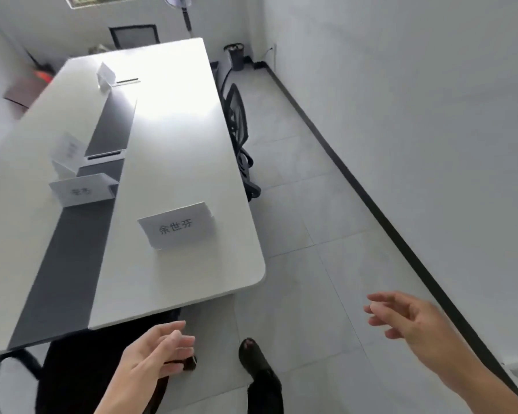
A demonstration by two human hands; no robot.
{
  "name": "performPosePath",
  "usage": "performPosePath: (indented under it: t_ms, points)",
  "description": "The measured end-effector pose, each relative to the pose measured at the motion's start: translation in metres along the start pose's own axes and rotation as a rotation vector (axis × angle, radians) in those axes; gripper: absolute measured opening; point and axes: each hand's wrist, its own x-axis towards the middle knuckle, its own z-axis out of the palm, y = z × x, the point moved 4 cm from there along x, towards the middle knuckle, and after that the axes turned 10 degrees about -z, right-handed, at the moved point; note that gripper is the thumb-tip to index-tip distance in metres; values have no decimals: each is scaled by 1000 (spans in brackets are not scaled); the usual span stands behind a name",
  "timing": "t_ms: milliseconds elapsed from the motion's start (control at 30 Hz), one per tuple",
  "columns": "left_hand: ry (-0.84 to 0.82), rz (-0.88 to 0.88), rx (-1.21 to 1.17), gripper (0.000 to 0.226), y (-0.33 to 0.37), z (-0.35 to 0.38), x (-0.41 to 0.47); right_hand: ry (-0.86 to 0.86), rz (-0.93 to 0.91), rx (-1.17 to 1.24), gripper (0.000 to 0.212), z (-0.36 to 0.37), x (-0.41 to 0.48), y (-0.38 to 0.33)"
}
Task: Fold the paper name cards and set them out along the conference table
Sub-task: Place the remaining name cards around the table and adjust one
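A folded white name card (pixel 177 226) with black characters stands near the close right corner of the long white conference table (pixel 174 150). A second folded card (pixel 83 189) stands further left by the grey centre strip. Two more cards stand beyond: one (pixel 68 150) at mid-table, blurred, and one (pixel 106 74) near the far end. My left hand (pixel 153 351) hangs below the table's near edge, fingers relaxed, holding nothing. My right hand (pixel 407 321) is out over the floor to the right of the table, fingers loosely spread and empty.
A dark grey strip (pixel 69 264) runs down the table's middle. A black mesh chair (pixel 238 135) is tucked in on the right side; another black chair (pixel 9 375) sits at the near left. A bin (pixel 235 56) stands in the far corner. Grey tiled floor (pixel 311 222) lies between table and wall.
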Motion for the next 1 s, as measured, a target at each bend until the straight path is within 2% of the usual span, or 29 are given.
performPosePath:
  t_ms: [167,267,300,400,433,567,733,867,1000]
  points:
    - [80,-2,-102,20,38,-37,70,-77,-16,-16,24,54,76,-35]
    - [71,42,-124,19,73,-60,107,-120,-33,-38,60,84,113,-68]
    - [68,60,-119,20,84,-68,119,-127,-41,-52,63,93,126,-76]
    - [71,84,-115,20,107,-91,150,-150,-54,-71,26,119,161,-96]
    - [68,88,-122,20,112,-96,158,-156,-60,-83,20,127,170,-102]
    - [69,71,-169,20,113,-113,184,-236,-77,-170,17,164,205,-121]
    - [142,-13,-279,19,80,-128,189,-389,-150,-359,19,216,256,-132]
    - [221,-89,-366,19,48,-139,183,-469,-240,-550,35,271,308,-127]
    - [285,-164,-415,18,22,-147,171,-509,-353,-733,66,327,348,-116]
